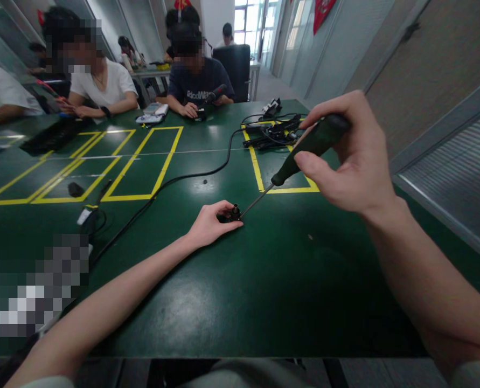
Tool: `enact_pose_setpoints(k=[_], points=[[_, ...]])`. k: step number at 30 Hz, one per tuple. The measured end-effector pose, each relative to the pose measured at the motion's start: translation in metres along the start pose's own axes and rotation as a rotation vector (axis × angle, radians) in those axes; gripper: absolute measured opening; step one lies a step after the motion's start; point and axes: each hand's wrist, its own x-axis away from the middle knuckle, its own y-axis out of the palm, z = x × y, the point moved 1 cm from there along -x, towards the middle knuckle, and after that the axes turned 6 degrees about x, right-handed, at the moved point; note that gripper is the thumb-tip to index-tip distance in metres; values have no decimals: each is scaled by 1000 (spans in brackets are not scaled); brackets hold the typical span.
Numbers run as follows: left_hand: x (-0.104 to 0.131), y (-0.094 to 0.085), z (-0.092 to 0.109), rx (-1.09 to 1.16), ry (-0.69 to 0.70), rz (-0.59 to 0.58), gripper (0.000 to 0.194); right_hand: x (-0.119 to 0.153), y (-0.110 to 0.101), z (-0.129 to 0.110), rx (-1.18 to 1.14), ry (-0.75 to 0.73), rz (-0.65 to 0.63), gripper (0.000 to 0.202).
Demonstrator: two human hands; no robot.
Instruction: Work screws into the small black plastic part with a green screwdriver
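Near the middle of the green table (240, 291), my left hand (212, 223) pinches a small black part (235, 213) with a short upright cylinder on top. Its exact kind is too small to tell. My right hand (353, 161) is wrapped round the dark handle of a screwdriver (290, 168), held at a slant. The thin shaft points down and left, and its tip meets or nearly meets the right side of the black part. My left fingers partly cover that part.
A black cable (191, 176) crosses the table to a heap of black parts (274, 132) inside a yellow tape outline. Further tape outlines (154, 195) lie left. A dark connector (98, 196) and a blurred object (41, 285) are nearer left. Several people sit opposite, one holding a tool (215, 95).
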Motion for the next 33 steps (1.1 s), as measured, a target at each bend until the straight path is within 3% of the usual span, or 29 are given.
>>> enact_pose_setpoints(k=[6, 12, 17, 21, 24, 29, 33], points=[[1, 0, 0, -4, -4, 0, 26, 1, -4, -4, 48, 72, -8, 18], [1, -1, 0, -5, -3, -5, 26, 1, -3, -6, -39, 44, -29, 27], [1, 0, 1, -2, -5, -1, 27, -1, -2, -9, 7, 130, 6, 16], [1, 0, 2, -10, -6, -4, 27, 0, -2, -6, -35, 68, -16, 25], [1, -1, 2, -17, -9, -7, 27, 0, -3, -5, -57, 55, -45, 20], [2, -1, 1, -25, -10, -10, 27, -1, -6, -7, 99, 94, -37, 15], [2, -1, 1, -25, -13, -2, 27, -2, -6, -7, 25, 24, -51, 18]])
